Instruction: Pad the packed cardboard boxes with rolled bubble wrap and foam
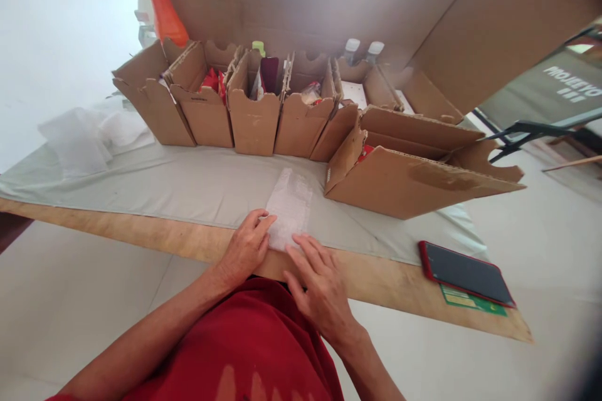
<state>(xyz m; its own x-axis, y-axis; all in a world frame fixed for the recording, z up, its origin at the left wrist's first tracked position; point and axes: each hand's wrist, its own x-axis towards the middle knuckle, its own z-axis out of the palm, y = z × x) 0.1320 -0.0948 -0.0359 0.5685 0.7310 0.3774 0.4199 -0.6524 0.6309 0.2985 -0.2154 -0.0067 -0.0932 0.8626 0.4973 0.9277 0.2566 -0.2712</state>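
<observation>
From where I stand, a translucent white sleeve or folded sheet [289,203] lies flat at the near edge of the table [188,185], right in front of the person in red. It is a narrow, cloudy strip, faintly crinkled and shiny toward its far end.

The left hand [248,245] is at its left side, fingers curled; I can't tell whether that grip pinches the edge or merely rests on it. The right hand [320,279] has its grip loosely spread, fingertips at the near right corner.

Beyond stands a row of brown cardboard boxes [254,124]. The leftmost hides its contents from me; next come red packets [214,81], then a dark maroon flat item [269,75], then a clear-wrapped packet [311,93], then white flat pieces [353,94]. An angled box [414,182] in front shows something red inside. Behind the row rise an orange bottle [167,15] and two white-capped bottles [351,47].

As for writing, a dark banner [559,84] at right carries white capitals beginning "PROJEE". The print on the green card [470,301] under the red-cased phone [468,272] is too small to read.
</observation>
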